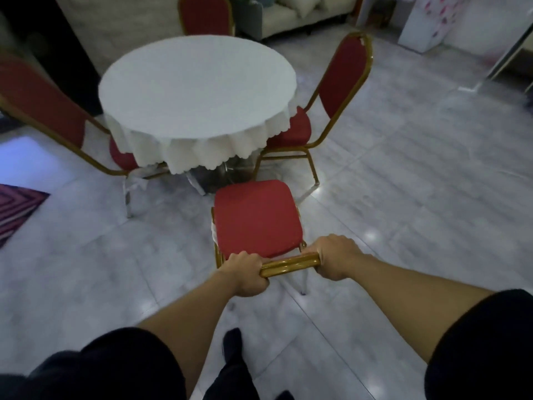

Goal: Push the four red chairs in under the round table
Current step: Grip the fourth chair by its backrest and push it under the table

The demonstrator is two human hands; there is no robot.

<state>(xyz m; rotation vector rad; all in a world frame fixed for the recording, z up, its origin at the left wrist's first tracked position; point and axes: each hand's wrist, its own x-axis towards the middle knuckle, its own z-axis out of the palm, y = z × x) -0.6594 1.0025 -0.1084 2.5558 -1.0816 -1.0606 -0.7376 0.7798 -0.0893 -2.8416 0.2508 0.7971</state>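
The near red chair stands on the pale tiled floor just short of the round worktop, its seat facing the worktop's near edge and not yet under the cloth. Its gold top rail lies across the bottom of the seat in this view. The left hand grips the left end of that rail with its fingers curled tight around it; the right hand grips the right end the same way, fingers clamped on the rail. Both bare forearms reach out from dark sleeves.

A white scalloped tablecloth covers the worktop and hangs over its edge. At the worktop's right edge stands a second red chair, its seat partly tucked beneath the cloth and its back leaning away. At the left edge a third red chair sits likewise, its seat front under the cloth. Past the far edge, the back of a fourth red chair rises above the worktop.

A striped red rug lies on the floor at the left. A pale sofa with cushions stands at the far side of the room. One dark foot shows on the floor between the arms.
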